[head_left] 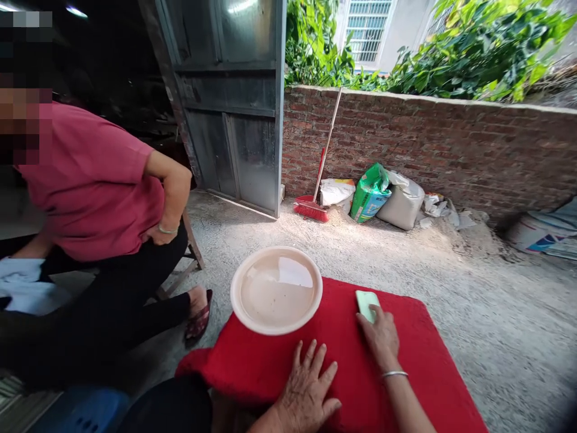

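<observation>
My left hand lies flat on the red cloth that covers a low table, its fingers spread and nothing under them but cloth. Farther right, my right hand wears a silver bangle and has its thumb and fingers on the near end of a pale green, flat rectangular object. That object rests on the cloth near the far edge; its exact kind cannot be made out. At the table's far left corner stands a round beige basin of water, with a few dark specks in it.
A person in a pink top sits at left on a wooden stool. Beyond are a metal door, a red broom, a green sack and a grey-white sack by a brick wall. A blue plastic item is at lower left.
</observation>
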`<state>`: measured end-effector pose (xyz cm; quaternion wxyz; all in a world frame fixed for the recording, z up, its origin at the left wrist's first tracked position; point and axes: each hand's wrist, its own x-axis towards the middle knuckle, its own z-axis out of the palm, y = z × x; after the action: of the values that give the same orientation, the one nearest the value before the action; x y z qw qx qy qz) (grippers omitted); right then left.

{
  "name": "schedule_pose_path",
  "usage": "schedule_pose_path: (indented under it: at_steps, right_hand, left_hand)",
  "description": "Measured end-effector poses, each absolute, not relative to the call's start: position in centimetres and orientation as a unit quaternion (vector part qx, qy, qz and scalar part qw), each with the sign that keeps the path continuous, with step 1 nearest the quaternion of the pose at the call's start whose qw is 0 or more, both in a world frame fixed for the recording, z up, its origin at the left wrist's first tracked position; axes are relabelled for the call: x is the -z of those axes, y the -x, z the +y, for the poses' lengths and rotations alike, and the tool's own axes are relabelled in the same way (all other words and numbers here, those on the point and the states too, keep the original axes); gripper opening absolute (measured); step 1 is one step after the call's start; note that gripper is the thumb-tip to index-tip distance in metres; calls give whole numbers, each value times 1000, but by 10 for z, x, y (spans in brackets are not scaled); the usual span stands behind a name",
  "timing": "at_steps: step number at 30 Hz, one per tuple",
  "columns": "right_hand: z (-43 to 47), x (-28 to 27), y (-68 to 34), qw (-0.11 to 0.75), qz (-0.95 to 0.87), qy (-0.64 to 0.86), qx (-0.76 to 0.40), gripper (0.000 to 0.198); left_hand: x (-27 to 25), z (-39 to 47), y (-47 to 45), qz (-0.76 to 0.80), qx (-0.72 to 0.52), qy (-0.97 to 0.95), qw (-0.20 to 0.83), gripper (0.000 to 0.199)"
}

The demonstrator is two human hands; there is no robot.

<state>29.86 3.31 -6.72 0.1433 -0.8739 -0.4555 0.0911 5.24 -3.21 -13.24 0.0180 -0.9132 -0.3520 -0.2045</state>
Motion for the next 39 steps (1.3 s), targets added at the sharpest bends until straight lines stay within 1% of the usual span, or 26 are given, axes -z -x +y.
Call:
schedule_pose_path:
  at_steps: [4, 6, 8, 10, 12, 16, 19, 22, 24, 26, 29, 31, 33, 36, 39]
  right_hand:
    - [47, 66, -217, 160, -561, 803, -124, 44]
    - [46, 67, -207, 182, -586, 773, -162, 40]
    - [39, 69, -224, 220, -578, 764, -185, 39]
    - [25, 70, -265, 258, -533, 786, -177, 43]
    - [6, 70, -317, 276, -459, 831, -153, 51]
    - [-28, 68, -397, 241, -314, 912, -108, 74]
    - [-34, 69, -393, 199, -296, 929, -94, 79]
    - [-33, 78, -336, 184, -415, 888, -73, 67]
    - [-39, 88, -288, 209, -519, 826, -69, 54]
    - [-50, 96, -250, 253, -592, 756, -114, 44]
    - [-60, 99, -241, 319, -615, 692, -202, 40]
    - [-55, 92, -269, 345, -573, 713, -207, 45]
    - [-42, 80, -315, 346, -497, 777, -173, 57]
    - [-17, 61, -382, 296, -378, 870, -109, 70]
    - [5, 52, -402, 238, -311, 916, -89, 74]
  left_hand:
    - [132, -35, -53, -365, 253, 895, 47, 53]
    - [129, -35, -54, -377, 272, 884, 51, 47]
    - [127, -35, -53, -387, 285, 875, 53, 44]
    - [127, -35, -51, -394, 288, 871, 53, 43]
    - [128, -34, -48, -402, 279, 871, 49, 43]
    - [129, -33, -43, -422, 254, 870, 32, 43]
    - [123, -31, -43, -436, 271, 857, 32, 35]
    - [110, -29, -45, -456, 325, 828, 43, 28]
    - [98, -28, -45, -449, 368, 813, 43, 28]
    - [86, -27, -44, -427, 402, 809, 28, 28]
    - [72, -28, -42, -402, 421, 813, 0, 25]
    - [69, -30, -42, -400, 413, 818, -17, 23]
    - [68, -33, -42, -400, 398, 825, -31, 21]
    - [70, -37, -44, -390, 386, 835, -38, 20]
    - [72, -39, -45, -382, 387, 838, -44, 20]
